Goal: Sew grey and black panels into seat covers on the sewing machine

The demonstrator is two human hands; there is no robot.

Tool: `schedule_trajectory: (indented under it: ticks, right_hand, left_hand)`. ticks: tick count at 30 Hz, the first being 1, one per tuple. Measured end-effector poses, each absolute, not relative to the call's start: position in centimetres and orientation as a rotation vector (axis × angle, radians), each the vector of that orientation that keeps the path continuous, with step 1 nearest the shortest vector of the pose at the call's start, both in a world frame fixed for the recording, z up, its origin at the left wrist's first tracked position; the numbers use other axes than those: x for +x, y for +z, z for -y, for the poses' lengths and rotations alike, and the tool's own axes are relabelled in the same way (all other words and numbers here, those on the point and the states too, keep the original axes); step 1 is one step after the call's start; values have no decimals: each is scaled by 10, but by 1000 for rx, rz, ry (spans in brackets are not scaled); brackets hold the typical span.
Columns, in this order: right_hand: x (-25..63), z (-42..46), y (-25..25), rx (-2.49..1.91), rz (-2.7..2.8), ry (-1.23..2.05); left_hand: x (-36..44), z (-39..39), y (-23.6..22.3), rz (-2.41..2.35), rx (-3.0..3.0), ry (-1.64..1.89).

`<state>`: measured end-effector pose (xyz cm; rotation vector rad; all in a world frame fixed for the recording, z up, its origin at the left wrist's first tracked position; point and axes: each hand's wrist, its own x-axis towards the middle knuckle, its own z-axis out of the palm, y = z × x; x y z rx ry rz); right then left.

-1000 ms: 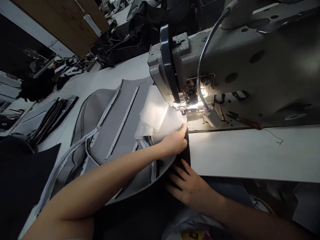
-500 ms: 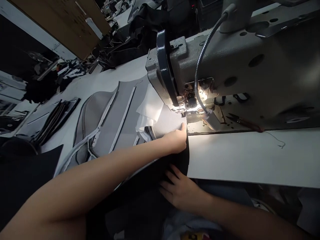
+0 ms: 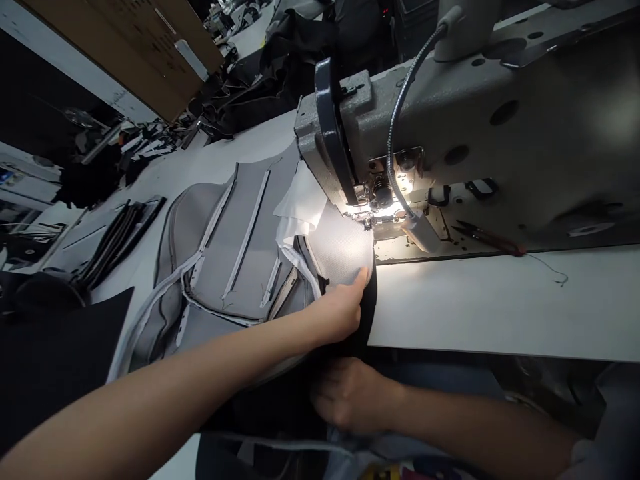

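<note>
The grey mesh fabric panel is seen lying just beside the needle of the grey industrial sewing machine, its curved edge running toward the lit foot. It is touched by the fingertips of the left hand, the nearer hand. The black fabric strip is covered by the curled right hand; neither grip can be told.

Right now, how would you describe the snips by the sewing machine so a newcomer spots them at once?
Find the big grey sewing machine, then look right of its lit needle along the metal bed. The thread snips lie there, slim and dark with a reddish end, a thin loose thread on the white table just beyond them.
</note>
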<state>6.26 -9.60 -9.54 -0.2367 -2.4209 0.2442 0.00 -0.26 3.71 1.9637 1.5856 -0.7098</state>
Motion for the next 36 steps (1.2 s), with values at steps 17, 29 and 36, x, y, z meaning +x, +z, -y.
schedule_trajectory:
  ticks: [17,29,36]
  right_hand:
    - [66,78,-103,-492,2311,112]
    - [76,64,-88,-400,2560,621]
    - [57,91,-67,-981,2119,1181]
  left_hand:
    - [28,-53,26,-1661,2044,-792]
    - [7,-16,54,-1509,2002,-905]
    - [6,-2,4,-1669,2114,-750]
